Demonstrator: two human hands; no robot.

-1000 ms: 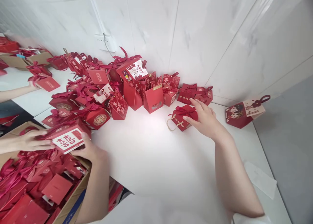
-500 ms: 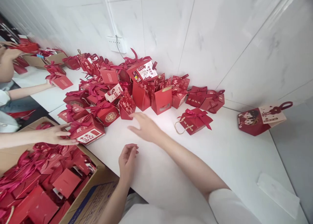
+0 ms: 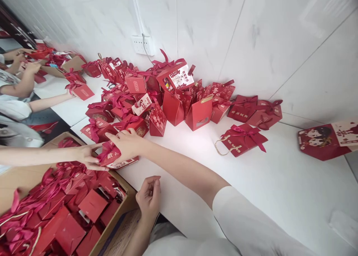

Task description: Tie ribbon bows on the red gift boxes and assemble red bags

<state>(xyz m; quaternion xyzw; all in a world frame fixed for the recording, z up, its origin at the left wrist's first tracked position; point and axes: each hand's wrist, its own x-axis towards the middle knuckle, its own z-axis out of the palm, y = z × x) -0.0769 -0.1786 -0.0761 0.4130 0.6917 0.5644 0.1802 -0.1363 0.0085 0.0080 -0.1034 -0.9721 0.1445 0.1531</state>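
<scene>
Leftward across a white table, lays right hand over a ribboned red cardboard box, grip unclear, beside a co-worker's hand and an open brown cardboard carton; curls left hand loosely, partly open, near the edge.

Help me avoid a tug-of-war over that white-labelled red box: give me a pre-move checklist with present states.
1. Right hand at the white-labelled box: ok, it lies over it.
2. Co-worker's hand off that box: not ok, it touches the box too.
3. Firm grip by the right hand: cannot tell, palm side hidden.
4. Box supported underneath: cannot tell, underside hidden.
5. Left hand free of boxes: ok, loosely curled beside the cardboard carton.
6. Ribbon bow on the rope-handled box: ok, tied.
</scene>
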